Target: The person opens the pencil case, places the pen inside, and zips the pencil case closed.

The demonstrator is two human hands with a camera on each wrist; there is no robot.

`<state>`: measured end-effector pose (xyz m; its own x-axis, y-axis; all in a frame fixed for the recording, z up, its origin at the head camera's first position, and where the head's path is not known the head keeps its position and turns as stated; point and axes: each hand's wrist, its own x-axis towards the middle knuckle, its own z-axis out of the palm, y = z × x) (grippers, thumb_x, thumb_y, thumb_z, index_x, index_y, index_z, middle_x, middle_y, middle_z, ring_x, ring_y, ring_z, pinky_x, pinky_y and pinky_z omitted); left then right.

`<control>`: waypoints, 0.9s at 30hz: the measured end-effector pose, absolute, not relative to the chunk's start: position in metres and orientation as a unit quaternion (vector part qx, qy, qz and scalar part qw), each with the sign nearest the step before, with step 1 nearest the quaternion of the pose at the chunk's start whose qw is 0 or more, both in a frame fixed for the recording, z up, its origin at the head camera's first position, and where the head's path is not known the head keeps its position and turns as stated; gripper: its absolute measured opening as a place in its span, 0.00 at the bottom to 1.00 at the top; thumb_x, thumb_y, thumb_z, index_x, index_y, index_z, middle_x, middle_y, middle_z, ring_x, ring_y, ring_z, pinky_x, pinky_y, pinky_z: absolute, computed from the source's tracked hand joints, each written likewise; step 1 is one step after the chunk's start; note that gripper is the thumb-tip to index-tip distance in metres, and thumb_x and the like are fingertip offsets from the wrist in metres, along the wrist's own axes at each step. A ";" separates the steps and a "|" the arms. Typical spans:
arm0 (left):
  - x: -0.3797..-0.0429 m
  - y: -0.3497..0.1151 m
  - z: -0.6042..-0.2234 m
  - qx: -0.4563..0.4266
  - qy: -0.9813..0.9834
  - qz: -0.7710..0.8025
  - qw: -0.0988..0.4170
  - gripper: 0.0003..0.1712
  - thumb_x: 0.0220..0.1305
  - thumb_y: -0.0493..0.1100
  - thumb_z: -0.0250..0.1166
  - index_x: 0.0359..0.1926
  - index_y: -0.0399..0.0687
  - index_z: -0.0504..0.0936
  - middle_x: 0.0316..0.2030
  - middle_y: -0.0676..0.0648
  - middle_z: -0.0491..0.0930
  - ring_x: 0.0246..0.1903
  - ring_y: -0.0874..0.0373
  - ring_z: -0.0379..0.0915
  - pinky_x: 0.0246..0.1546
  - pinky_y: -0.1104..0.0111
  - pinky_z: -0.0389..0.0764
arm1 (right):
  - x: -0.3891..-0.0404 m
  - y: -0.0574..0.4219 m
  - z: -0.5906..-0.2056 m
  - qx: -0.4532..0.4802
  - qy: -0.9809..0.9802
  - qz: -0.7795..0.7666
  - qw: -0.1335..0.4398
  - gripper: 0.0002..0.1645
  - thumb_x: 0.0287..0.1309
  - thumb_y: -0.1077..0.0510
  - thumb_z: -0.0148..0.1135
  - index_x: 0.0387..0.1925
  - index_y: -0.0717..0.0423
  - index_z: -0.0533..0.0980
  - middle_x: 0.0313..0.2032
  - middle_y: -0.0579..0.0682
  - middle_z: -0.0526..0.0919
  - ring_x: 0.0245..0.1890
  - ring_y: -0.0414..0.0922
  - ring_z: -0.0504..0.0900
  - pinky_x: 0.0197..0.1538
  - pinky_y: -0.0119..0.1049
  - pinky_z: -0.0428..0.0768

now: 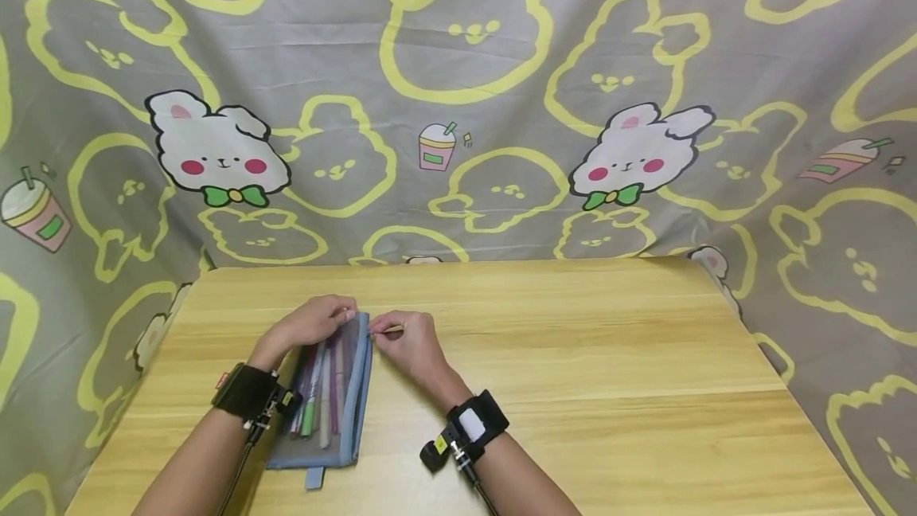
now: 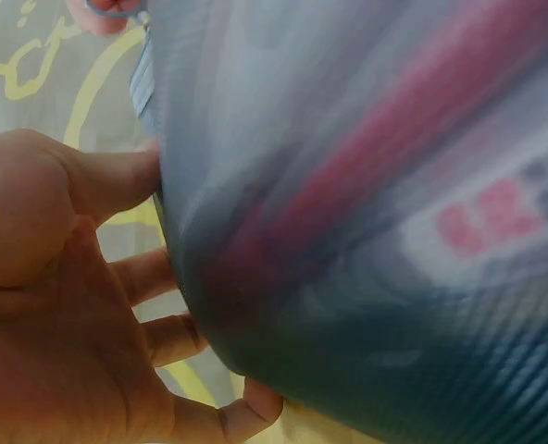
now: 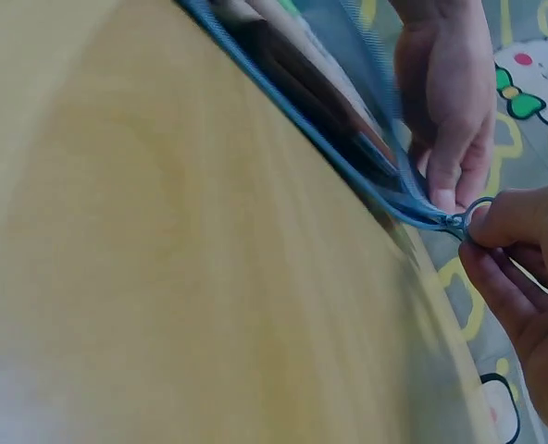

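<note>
A see-through mesh pencil case (image 1: 349, 428) with blue edging lies on the left part of the table, holding several pens (image 1: 308, 418), one with a green end. My left hand (image 1: 315, 322) holds the case by its far end; in the left wrist view the thumb is on one side and the fingers reach behind the mesh. At the far right corner my right hand (image 1: 415, 346) pinches the ring-shaped zipper pull (image 3: 476, 203). In the right wrist view, the two blue zipper edges stand apart along the case and meet at the slider, beside the left fingertips.
The wood-grain table (image 1: 587, 388) stretches to the right of the case. A blue fabric tab (image 1: 314, 478) sticks out from the case's near end. Behind and beside the table hangs a grey curtain (image 1: 494, 46) with cartoon prints.
</note>
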<state>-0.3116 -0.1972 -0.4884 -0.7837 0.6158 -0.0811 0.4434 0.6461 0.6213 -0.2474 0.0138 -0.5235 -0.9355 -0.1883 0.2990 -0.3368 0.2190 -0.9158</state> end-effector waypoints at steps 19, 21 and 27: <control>-0.309 -0.199 -0.487 0.286 0.897 0.306 0.139 0.15 0.79 0.36 0.52 0.30 0.45 0.72 0.24 0.52 0.64 0.25 0.57 0.64 0.30 0.64 0.67 | -0.191 0.019 -0.509 0.291 -0.808 0.512 0.011 0.09 0.56 0.74 0.69 0.32 0.61 0.88 0.38 0.48 0.90 0.41 0.30 0.86 0.42 0.22 0.82; -0.309 -0.199 -0.488 0.284 0.898 0.307 0.140 0.15 0.79 0.36 0.52 0.30 0.44 0.73 0.23 0.52 0.64 0.25 0.57 0.65 0.31 0.65 0.67 | -0.185 0.020 -0.507 0.307 -0.811 0.499 0.010 0.09 0.56 0.74 0.68 0.32 0.60 0.88 0.38 0.47 0.90 0.41 0.30 0.85 0.42 0.21 0.82; -0.312 -0.197 -0.489 0.291 0.896 0.306 0.139 0.15 0.79 0.35 0.51 0.30 0.44 0.72 0.23 0.52 0.63 0.25 0.57 0.63 0.31 0.65 0.66 | -0.166 0.021 -0.499 0.363 -0.806 0.467 0.004 0.09 0.56 0.73 0.69 0.32 0.58 0.88 0.36 0.44 0.90 0.39 0.24 0.82 0.41 0.19 0.81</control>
<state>-0.3118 -0.1974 -0.4892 -0.7927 0.6055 -0.0708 0.4360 0.6443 0.6284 -0.1660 0.0215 -0.4986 -0.7364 -0.5816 0.3457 -0.5894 0.3006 -0.7498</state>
